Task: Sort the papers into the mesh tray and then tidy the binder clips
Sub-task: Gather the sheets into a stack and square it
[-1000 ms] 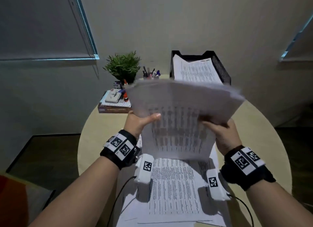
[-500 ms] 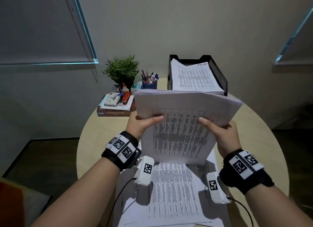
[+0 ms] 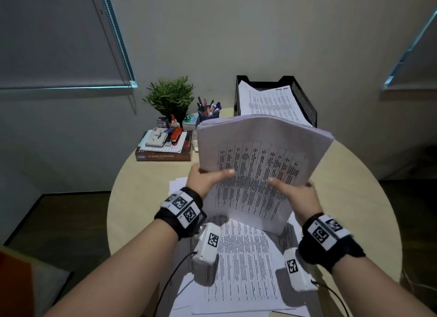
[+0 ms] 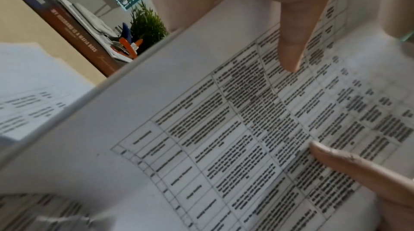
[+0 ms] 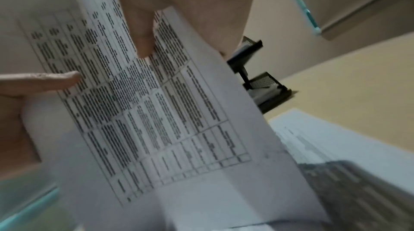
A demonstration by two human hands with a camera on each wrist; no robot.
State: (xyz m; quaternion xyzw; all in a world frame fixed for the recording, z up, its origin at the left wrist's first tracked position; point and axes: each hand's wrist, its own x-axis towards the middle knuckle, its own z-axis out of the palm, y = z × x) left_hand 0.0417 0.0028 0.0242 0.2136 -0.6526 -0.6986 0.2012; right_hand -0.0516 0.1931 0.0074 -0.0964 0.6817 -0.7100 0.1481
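Both hands pinch the paper stack (image 3: 257, 165), left hand (image 3: 205, 178) on its left edge, right hand (image 3: 296, 193) on its right, thumbs on the printed face. Stack stands upright between them, long axis vertical, top edge curling away toward the mesh tray (image 3: 305, 101) beyond the hands, more sheets (image 3: 243, 269) on the tabletop (image 3: 354, 198) beneath the wrists.

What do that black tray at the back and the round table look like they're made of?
The tray looks like black metal mesh with a matte finish: its side wall shows a fine perforated grid, and the rim a solid band. The table has a pale, smooth, even beige top with no visible grain, so probably laminate or painted board rather than bare wood; the pictures leave that open.
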